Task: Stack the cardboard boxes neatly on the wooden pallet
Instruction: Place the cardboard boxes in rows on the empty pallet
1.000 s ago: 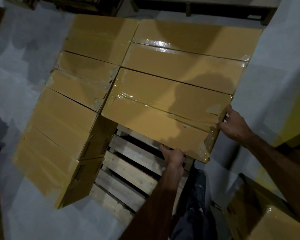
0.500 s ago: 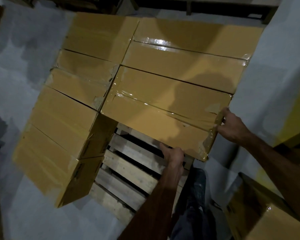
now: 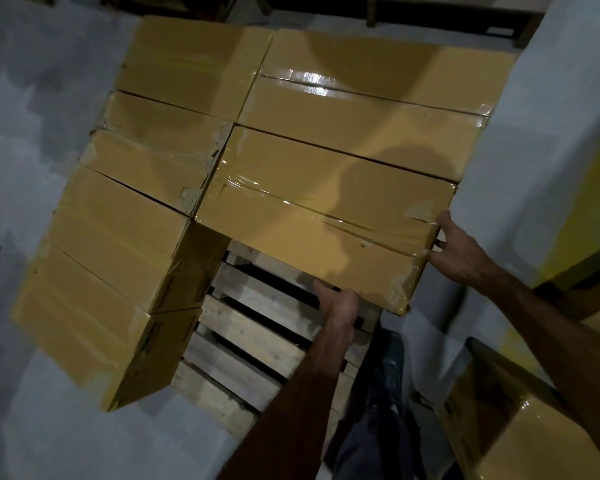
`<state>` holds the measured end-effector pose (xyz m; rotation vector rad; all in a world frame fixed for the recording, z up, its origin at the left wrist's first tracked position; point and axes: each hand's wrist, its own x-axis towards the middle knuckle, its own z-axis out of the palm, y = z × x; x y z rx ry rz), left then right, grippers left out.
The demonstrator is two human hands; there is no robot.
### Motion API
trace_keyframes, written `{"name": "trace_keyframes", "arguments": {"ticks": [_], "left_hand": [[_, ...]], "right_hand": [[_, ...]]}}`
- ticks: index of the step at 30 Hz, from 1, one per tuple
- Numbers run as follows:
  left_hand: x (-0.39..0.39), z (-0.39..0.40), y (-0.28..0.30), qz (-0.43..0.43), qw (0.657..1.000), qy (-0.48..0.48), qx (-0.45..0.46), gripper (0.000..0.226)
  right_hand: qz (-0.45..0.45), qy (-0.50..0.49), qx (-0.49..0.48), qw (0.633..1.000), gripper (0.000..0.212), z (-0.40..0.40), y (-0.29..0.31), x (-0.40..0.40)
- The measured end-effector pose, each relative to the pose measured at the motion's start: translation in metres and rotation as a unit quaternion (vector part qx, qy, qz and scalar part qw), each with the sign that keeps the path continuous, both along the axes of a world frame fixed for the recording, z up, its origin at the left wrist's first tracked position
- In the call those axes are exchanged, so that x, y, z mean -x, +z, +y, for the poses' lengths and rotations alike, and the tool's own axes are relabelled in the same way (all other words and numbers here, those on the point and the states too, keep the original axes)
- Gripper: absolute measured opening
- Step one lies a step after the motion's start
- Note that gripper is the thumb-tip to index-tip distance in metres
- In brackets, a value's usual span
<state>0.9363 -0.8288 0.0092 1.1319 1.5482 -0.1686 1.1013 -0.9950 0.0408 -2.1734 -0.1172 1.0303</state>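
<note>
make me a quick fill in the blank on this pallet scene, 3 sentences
1. Both hands touch the same ____, the near one in the right column.
2. The right hand is at the box's right end; the left hand is at its ____ edge.
3. The bare slats of the pallet are made of ____.

Missing words: box; near; wood

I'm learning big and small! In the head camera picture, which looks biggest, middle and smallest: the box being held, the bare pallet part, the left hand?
1. Held box: largest.
2. Bare pallet part: clearly smaller.
3. Left hand: smallest.
</note>
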Motion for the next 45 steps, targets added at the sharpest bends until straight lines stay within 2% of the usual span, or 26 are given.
{"name": "trace_keyframes", "arguments": {"ticks": [1, 4, 6, 9, 12, 14, 17, 20, 23, 25, 28, 33, 37, 40, 45], "left_hand": [[0.001, 0.002, 0.001, -0.001, 1.000, -0.005, -0.004, 0.103], [0.005, 0.003, 0.003, -0.014, 1.000, -0.002, -0.015, 0.098], [0.008, -0.001, 0.014, -0.006, 1.000, -0.009, -0.021, 0.094], [0.016, -0.015, 0.043, 0.017, 0.997, -0.071, -0.012, 0.088], [0.024, -0.035, 0.083, -0.003, 0.983, -0.183, 0.010, 0.086], [0.034, -0.048, 0.113, -0.024, 0.968, -0.250, 0.018, 0.082], [0.048, -0.073, 0.173, -0.038, 0.939, -0.342, 0.005, 0.053], [0.064, -0.099, 0.232, -0.057, 0.911, -0.407, -0.026, 0.036], [0.079, -0.129, 0.269, -0.058, 0.878, -0.473, -0.053, 0.033], [0.086, -0.149, 0.275, -0.049, 0.856, -0.512, -0.056, 0.034], [0.088, -0.184, 0.265, -0.039, 0.805, -0.589, -0.055, 0.036], [0.070, -0.247, 0.229, -0.046, 0.726, -0.686, -0.023, 0.042], [0.047, -0.286, 0.179, -0.077, 0.674, -0.734, -0.027, 0.046], [0.021, -0.301, 0.151, -0.103, 0.661, -0.742, -0.046, 0.050], [-0.038, -0.318, 0.055, -0.144, 0.667, -0.726, -0.087, 0.064]], "right_hand": [[0.001, -0.003, -0.008, 1.000, 0.068, -0.002, -0.001, 0.002], [0.012, -0.013, -0.024, 1.000, 0.085, -0.008, -0.001, 0.012], [0.023, -0.012, 0.002, 1.000, 0.086, -0.015, 0.003, 0.023], [0.029, -0.004, 0.040, 0.999, 0.077, -0.027, 0.026, 0.046], [0.045, -0.022, 0.035, 0.998, 0.054, -0.051, 0.069, 0.074], [0.038, -0.069, 0.027, 0.997, 0.051, -0.077, 0.102, 0.097], [0.058, -0.188, 0.001, 0.981, 0.061, -0.124, 0.153, 0.137], [0.074, -0.250, -0.012, 0.965, 0.066, -0.177, 0.186, 0.183], [0.093, -0.337, -0.041, 0.936, 0.058, -0.226, 0.202, 0.225], [0.096, -0.369, -0.014, 0.924, 0.048, -0.255, 0.212, 0.248], [0.082, -0.394, 0.025, 0.915, 0.033, -0.301, 0.201, 0.283], [0.098, -0.475, 0.067, 0.872, 0.048, -0.359, 0.168, 0.322], [0.097, -0.524, 0.044, 0.845, 0.037, -0.399, 0.121, 0.322], [0.111, -0.548, 0.015, 0.829, 0.042, -0.415, 0.100, 0.298], [0.023, -0.587, 0.040, 0.808, 0.054, -0.450, 0.011, 0.238]]}}
